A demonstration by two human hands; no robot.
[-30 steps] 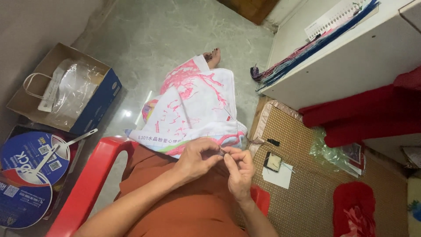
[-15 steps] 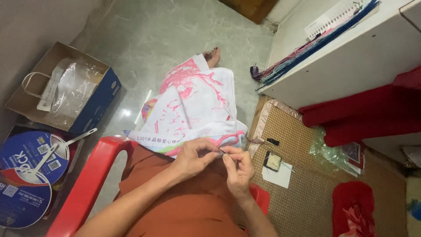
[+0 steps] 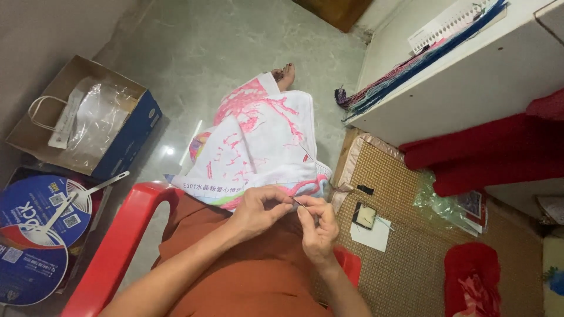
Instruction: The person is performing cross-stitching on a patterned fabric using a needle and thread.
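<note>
My left hand [image 3: 261,210] and my right hand [image 3: 317,226] meet above my lap, fingertips pinched together on a thin needle [image 3: 298,203] between them. A thread [image 3: 306,151] runs from there up over a white cloth with a pink embroidered pattern [image 3: 258,141] draped across my legs. I sit in orange clothing [image 3: 235,276] on a red plastic chair [image 3: 117,240]. Both hands hover just past the near edge of the cloth.
A blue box holding a paper bag and clear plastic [image 3: 88,123] stands on the floor at left, with two round blue fans [image 3: 35,235] below it. A white shelf with hanging coloured threads [image 3: 411,64] is at right, above a woven mat [image 3: 405,235] with a small box [image 3: 365,216].
Both hands have stayed close together on the needle, with only slight finger shifts. The cloth has not moved.
</note>
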